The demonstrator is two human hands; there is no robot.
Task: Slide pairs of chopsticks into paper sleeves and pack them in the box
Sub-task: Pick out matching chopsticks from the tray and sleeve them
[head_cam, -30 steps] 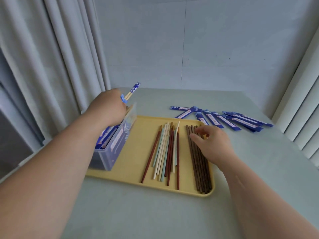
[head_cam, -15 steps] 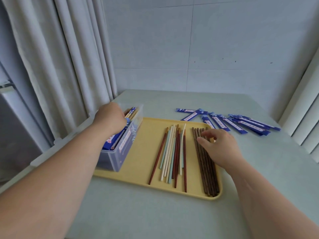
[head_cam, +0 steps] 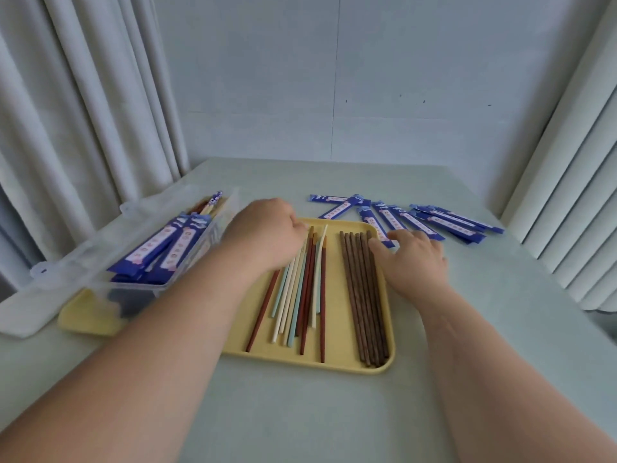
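Observation:
A clear plastic box [head_cam: 218, 217] at the left end of the yellow tray [head_cam: 337, 364] holds several chopstick pairs in blue paper sleeves [head_cam: 157, 248]. Mixed red, cream and pale blue chopsticks [head_cam: 300, 295] lie in the tray's middle, with dark brown chopsticks [head_cam: 364, 295] to their right. My left hand [head_cam: 267, 232] is curled over the far tips of the mixed chopsticks, its fingers hidden. Fingers apart, my right hand [head_cam: 414, 259] rests on the tray's right rim beside the brown ones. Empty blue sleeves [head_cam: 437, 222] lie fanned out behind the tray.
The box's clear lid [head_cam: 70, 259] lies open to the left, over the table's edge. Curtains hang at the left, vertical blinds [head_cam: 574, 195] at the right, and a pale wall stands behind the grey-green table [head_cam: 300, 422].
My left hand lowered the sleeved pair into the box, let it go and moved right to the mixed chopsticks. My right hand slid slightly right, off the brown chopsticks.

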